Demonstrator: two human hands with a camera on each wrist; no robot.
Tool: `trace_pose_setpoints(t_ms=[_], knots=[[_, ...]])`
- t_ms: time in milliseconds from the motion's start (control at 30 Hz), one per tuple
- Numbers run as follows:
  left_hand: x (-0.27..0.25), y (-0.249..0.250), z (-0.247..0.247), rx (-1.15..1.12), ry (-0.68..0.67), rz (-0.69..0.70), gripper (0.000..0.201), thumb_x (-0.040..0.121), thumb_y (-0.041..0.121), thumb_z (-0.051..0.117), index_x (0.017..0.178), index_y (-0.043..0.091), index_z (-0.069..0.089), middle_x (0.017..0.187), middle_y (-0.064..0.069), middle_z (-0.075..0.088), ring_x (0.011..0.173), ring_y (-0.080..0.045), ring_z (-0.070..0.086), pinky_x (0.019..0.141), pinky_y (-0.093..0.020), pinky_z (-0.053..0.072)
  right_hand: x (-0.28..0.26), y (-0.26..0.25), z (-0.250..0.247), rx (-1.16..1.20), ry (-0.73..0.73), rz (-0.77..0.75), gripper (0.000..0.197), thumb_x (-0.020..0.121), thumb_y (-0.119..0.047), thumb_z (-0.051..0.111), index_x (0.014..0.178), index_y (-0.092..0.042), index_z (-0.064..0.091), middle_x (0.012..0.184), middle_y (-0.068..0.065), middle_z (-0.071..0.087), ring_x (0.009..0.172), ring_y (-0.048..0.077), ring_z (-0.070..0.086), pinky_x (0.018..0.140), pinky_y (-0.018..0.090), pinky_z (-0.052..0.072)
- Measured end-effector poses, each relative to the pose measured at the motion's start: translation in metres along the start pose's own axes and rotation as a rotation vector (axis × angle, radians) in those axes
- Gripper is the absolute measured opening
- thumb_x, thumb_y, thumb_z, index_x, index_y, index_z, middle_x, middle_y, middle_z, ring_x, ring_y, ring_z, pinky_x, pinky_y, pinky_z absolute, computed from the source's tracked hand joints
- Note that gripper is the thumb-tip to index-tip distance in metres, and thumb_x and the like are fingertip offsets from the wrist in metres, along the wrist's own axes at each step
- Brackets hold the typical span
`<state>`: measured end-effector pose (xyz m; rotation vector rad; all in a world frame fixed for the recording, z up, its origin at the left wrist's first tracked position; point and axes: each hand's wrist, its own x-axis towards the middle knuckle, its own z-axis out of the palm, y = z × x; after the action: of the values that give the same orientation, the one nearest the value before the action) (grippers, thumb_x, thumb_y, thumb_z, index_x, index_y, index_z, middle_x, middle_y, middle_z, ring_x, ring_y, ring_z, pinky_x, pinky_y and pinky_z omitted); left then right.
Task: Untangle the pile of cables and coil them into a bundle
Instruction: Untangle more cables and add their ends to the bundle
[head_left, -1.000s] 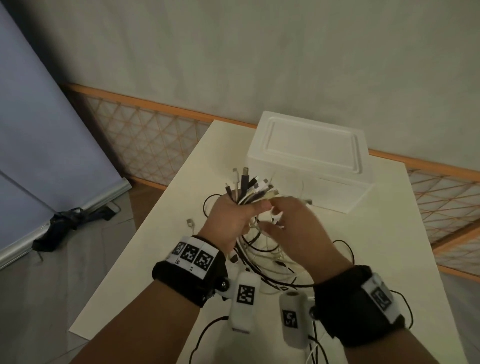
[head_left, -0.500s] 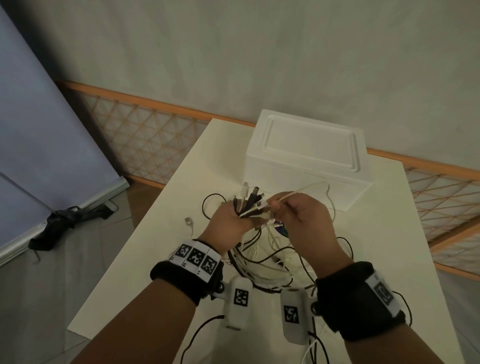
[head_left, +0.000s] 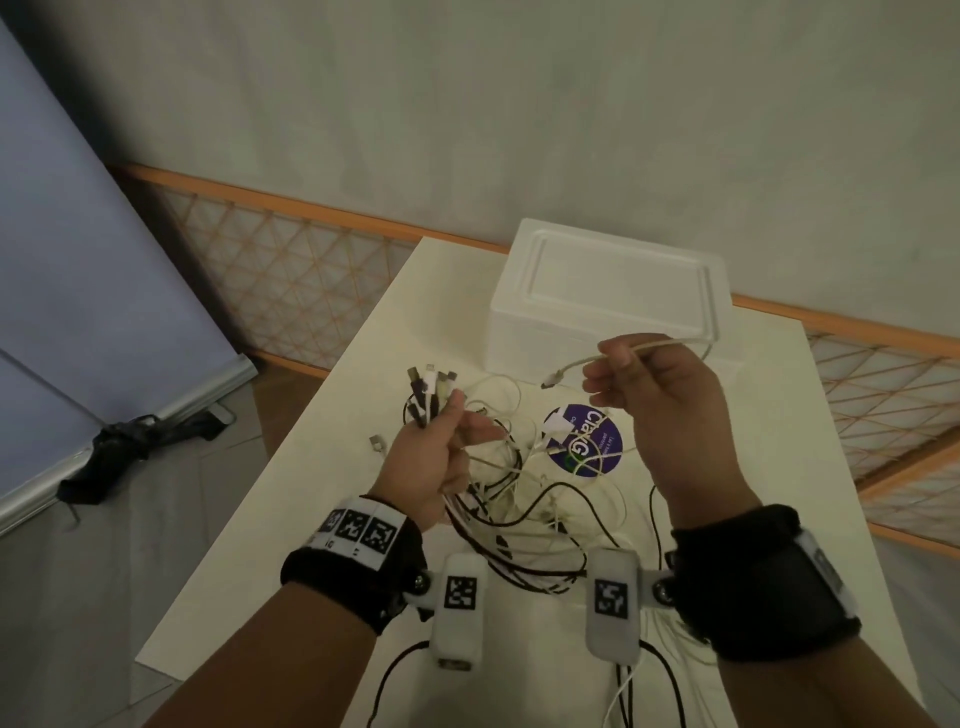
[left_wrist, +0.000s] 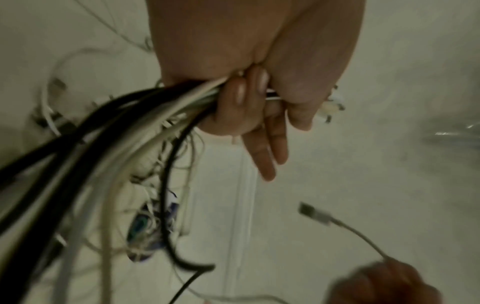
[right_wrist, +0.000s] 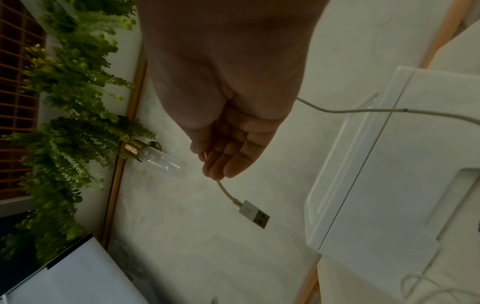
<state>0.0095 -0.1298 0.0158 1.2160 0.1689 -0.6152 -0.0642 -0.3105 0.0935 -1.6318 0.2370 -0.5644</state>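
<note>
My left hand grips a bunch of black and white cables just below their plugs, which fan out above the fist; the left wrist view shows the cables trailing from the curled fingers. The rest of the tangle lies on the white table. My right hand is raised to the right and pinches one white cable near its end, the USB plug dangling free below the fingertips.
A closed white foam box stands at the back of the table. A round purple sticker lies under the tangle. The table's left edge drops to the floor, where a dark object lies beside a blue panel.
My right hand has pulled one white cable out of the bunch and moved up and to the right, away from the left hand. The purple sticker is now uncovered.
</note>
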Motion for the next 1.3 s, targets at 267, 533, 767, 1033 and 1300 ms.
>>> trace_pose_setpoints(t_ms=[267, 533, 767, 1033, 1300], knots=[[-0.011, 0.003, 0.019, -0.103, -0.269, -0.205, 0.037, 0.096, 0.044, 0.044, 0.107, 0.016, 0.065, 0.108, -0.014, 0.071, 0.031, -0.003, 0.021, 0.033, -0.014, 0.018, -0.009, 0.003, 0.014, 0.148, -0.275, 0.127, 0.034, 0.096, -0.024, 0.047, 0.065, -0.013, 0.059, 0.065, 0.017, 0.047, 0.059, 0.024, 0.044, 0.058, 0.028, 0.043], [-0.001, -0.007, 0.006, -0.059, -0.201, -0.304, 0.026, 0.099, 0.03, 0.046, 0.098, 0.011, 0.064, 0.099, -0.011, 0.074, 0.029, -0.003, 0.021, 0.03, -0.014, 0.02, -0.021, 0.02, -0.013, -0.5, -0.466, 0.254, 0.037, 0.1, -0.032, 0.041, 0.073, -0.018, 0.063, 0.052, -0.006, 0.054, 0.046, 0.009, 0.046, 0.053, 0.023, 0.041], [0.003, -0.038, 0.015, 0.056, -0.075, -0.332, 0.028, 0.099, 0.028, 0.047, 0.09, 0.009, 0.065, 0.08, -0.005, 0.063, 0.031, -0.004, 0.024, 0.032, -0.015, 0.019, -0.022, 0.036, -0.021, -0.64, -0.246, 0.095, 0.033, 0.095, -0.007, 0.042, 0.116, -0.024, 0.06, 0.078, -0.005, 0.067, 0.069, 0.008, 0.059, 0.069, 0.024, 0.044], [-0.01, -0.058, -0.01, 0.25, 0.079, -0.209, 0.02, 0.095, 0.025, 0.056, 0.096, 0.008, 0.067, 0.068, -0.002, 0.051, 0.037, -0.007, 0.028, 0.037, -0.018, 0.023, -0.019, 0.062, -0.04, -0.873, -0.152, 0.165, 0.036, 0.099, -0.012, 0.037, 0.129, -0.019, 0.054, 0.093, 0.001, 0.065, 0.09, 0.02, 0.058, 0.078, 0.03, 0.042], [-0.006, -0.049, -0.02, 1.034, -0.292, -0.04, 0.009, 0.085, 0.029, 0.068, 0.089, 0.021, 0.067, 0.08, 0.006, 0.063, 0.074, -0.007, 0.057, 0.063, -0.016, 0.041, -0.023, 0.078, -0.032, -1.2, 0.183, 0.055, 0.071, 0.082, -0.014, 0.062, 0.145, -0.023, 0.032, 0.145, 0.011, 0.033, 0.129, 0.033, 0.031, 0.102, 0.049, 0.029]])
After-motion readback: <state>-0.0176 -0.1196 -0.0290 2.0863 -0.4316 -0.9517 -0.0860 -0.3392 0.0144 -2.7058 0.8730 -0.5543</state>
